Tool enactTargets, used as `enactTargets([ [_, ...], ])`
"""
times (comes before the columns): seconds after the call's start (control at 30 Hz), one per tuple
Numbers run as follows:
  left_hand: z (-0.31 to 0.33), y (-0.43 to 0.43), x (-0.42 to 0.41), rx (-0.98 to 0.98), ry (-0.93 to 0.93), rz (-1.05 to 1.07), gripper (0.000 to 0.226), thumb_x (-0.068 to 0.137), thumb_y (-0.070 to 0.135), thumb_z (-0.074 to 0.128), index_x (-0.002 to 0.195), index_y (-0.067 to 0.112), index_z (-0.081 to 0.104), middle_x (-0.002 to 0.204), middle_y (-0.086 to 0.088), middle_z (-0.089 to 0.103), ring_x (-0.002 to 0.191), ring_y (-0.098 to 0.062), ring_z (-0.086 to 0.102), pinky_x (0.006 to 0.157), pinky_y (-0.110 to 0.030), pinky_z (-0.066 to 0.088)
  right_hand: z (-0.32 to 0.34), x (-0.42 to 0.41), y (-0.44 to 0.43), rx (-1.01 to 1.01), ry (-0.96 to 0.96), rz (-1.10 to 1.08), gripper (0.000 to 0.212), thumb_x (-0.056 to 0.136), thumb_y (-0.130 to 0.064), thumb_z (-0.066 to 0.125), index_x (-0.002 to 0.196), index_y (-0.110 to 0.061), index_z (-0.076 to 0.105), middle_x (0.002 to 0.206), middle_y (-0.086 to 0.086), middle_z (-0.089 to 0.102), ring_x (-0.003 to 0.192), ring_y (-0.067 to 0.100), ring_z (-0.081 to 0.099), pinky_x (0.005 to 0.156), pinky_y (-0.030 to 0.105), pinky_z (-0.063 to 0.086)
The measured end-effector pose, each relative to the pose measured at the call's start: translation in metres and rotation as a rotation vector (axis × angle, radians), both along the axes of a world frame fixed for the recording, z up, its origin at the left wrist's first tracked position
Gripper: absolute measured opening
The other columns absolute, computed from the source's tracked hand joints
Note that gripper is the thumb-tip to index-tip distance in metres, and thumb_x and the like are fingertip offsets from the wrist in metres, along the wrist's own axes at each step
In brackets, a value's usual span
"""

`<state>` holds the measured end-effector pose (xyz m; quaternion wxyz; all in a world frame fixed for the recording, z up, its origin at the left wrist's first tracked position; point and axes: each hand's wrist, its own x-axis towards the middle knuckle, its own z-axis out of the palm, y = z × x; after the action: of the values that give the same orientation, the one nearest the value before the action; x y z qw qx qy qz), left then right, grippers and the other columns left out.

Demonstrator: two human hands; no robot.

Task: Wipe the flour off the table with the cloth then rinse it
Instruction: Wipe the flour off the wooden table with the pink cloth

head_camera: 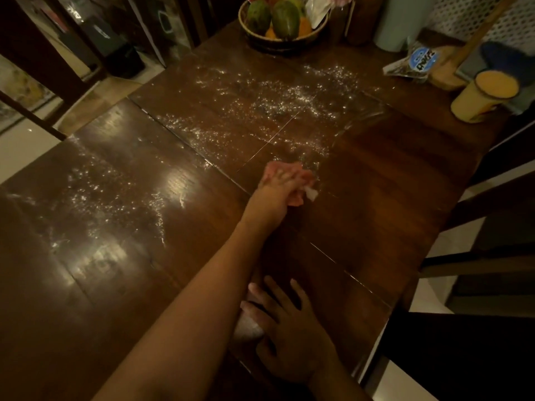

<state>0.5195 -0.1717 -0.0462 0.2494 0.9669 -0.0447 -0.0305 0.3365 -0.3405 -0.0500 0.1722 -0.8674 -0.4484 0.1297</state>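
Our left hand grips a bunched cloth, pinkish with a white corner, pressed on the wooden table near its centre. Flour speckles the wood toward 12 and 9 o'clock. At 6 o'clock our right hand lies flat, fingers spread, over a whitish lump.

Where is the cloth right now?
In the head view the cloth is gripped in the left hand near the middle of the table, at the near edge of the far flour patch.
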Motion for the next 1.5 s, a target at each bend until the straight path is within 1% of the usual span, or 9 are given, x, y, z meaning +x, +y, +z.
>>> enactTargets([
  [0.4, 0.003, -0.039, -0.016, -0.061, 0.072, -0.29, 0.061, 0.093, 0.002, 0.049, 0.145, 0.034, 0.044, 0.161, 0.008, 0.025, 0.151, -0.015, 0.011, 0.123, -0.042, 0.006, -0.004, 0.0, 0.001, 0.032, -0.002, 0.006, 0.068, 0.078, -0.047, 0.05, 0.144, -0.032, 0.043, 0.156, -0.005, 0.041, 0.152, 0.025, 0.022, 0.114, 0.06, 0.026],
  [0.57, 0.02, -0.021, 0.028, -0.458, -0.025, 0.058, 0.034, 0.097, 0.019, 0.051, 0.126, 0.033, 0.063, 0.138, 0.025, 0.047, 0.121, -0.002, 0.052, 0.105, -0.041, 0.048, 0.003, -0.002, 0.003, 0.099, 0.01, -0.068, 0.07, 0.071, -0.039, 0.057, 0.14, -0.034, 0.047, 0.157, -0.007, 0.04, 0.151, 0.021, 0.027, 0.11, 0.061, 0.035],
  [0.67, 0.022, -0.001, 0.03, -0.114, 0.097, 0.187, 0.066, 0.084, 0.008, 0.069, 0.143, 0.03, 0.048, 0.158, 0.004, 0.033, 0.147, -0.021, 0.025, 0.119, -0.044, 0.017, 0.001, -0.001, 0.0, 0.105, 0.016, -0.066, 0.07, 0.075, -0.04, 0.055, 0.144, -0.034, 0.046, 0.16, -0.005, 0.035, 0.152, 0.022, 0.024, 0.113, 0.061, 0.028],
  [0.9, 0.023, -0.019, 0.009, -0.066, 0.078, -0.467, 0.046, 0.094, 0.015, 0.06, 0.137, 0.032, 0.055, 0.15, 0.01, 0.045, 0.143, -0.012, 0.031, 0.12, -0.039, 0.023, -0.003, -0.001, 0.0, 0.054, 0.031, -0.043, 0.069, 0.083, -0.047, 0.047, 0.15, -0.033, 0.038, 0.164, -0.003, 0.028, 0.153, 0.026, 0.019, 0.116, 0.061, 0.016],
  [1.0, 0.031, -0.013, 0.015, -0.291, 0.034, -0.208, 0.037, 0.098, 0.006, 0.049, 0.126, 0.025, 0.064, 0.122, 0.014, 0.061, 0.104, 0.005, 0.058, 0.095, -0.009, 0.044, -0.004, 0.0, -0.001, 0.05, 0.059, -0.046, 0.068, 0.086, -0.045, 0.047, 0.151, -0.033, 0.036, 0.165, -0.003, 0.024, 0.155, 0.026, 0.013, 0.117, 0.063, 0.012],
  [1.13, 0.01, -0.007, 0.033, -0.12, -0.047, 0.144, 0.043, 0.094, 0.01, 0.056, 0.133, 0.029, 0.059, 0.147, 0.0, 0.049, 0.136, -0.018, 0.044, 0.118, -0.043, 0.029, -0.002, -0.001, -0.001, 0.06, 0.078, -0.075, 0.065, 0.089, -0.042, 0.047, 0.151, -0.033, 0.035, 0.166, -0.004, 0.02, 0.155, 0.023, 0.007, 0.119, 0.063, 0.009],
  [1.3, 0.022, -0.034, 0.008, -0.115, 0.083, -0.363, 0.05, 0.092, 0.013, 0.063, 0.138, 0.033, 0.054, 0.153, 0.006, 0.041, 0.146, -0.019, 0.028, 0.12, -0.051, 0.022, -0.005, -0.002, -0.001, 0.002, 0.018, -0.119, 0.067, 0.089, -0.046, 0.044, 0.153, -0.033, 0.03, 0.167, -0.001, 0.017, 0.155, 0.027, 0.004, 0.119, 0.062, 0.007],
  [1.43, 0.051, -0.008, -0.022, -0.816, 0.112, 0.008, 0.051, 0.095, 0.003, 0.05, 0.138, 0.031, 0.052, 0.141, 0.012, 0.053, 0.133, -0.005, 0.047, 0.111, -0.038, 0.041, 0.003, 0.005, 0.003, 0.042, 0.075, -0.385, 0.067, 0.087, -0.045, 0.043, 0.152, -0.034, 0.033, 0.167, 0.003, 0.015, 0.155, 0.026, -0.002, 0.122, 0.055, 0.013],
  [1.5, 0.056, 0.019, -0.053, -0.722, 0.012, 0.251, 0.048, 0.096, 0.001, 0.048, 0.135, 0.029, 0.054, 0.135, 0.012, 0.058, 0.128, -0.004, 0.052, 0.108, -0.037, 0.045, 0.014, 0.018, 0.008, 0.067, 0.15, -0.662, 0.066, 0.087, -0.044, 0.046, 0.151, -0.036, 0.033, 0.168, 0.001, 0.011, 0.155, 0.023, -0.007, 0.122, 0.049, 0.009],
])
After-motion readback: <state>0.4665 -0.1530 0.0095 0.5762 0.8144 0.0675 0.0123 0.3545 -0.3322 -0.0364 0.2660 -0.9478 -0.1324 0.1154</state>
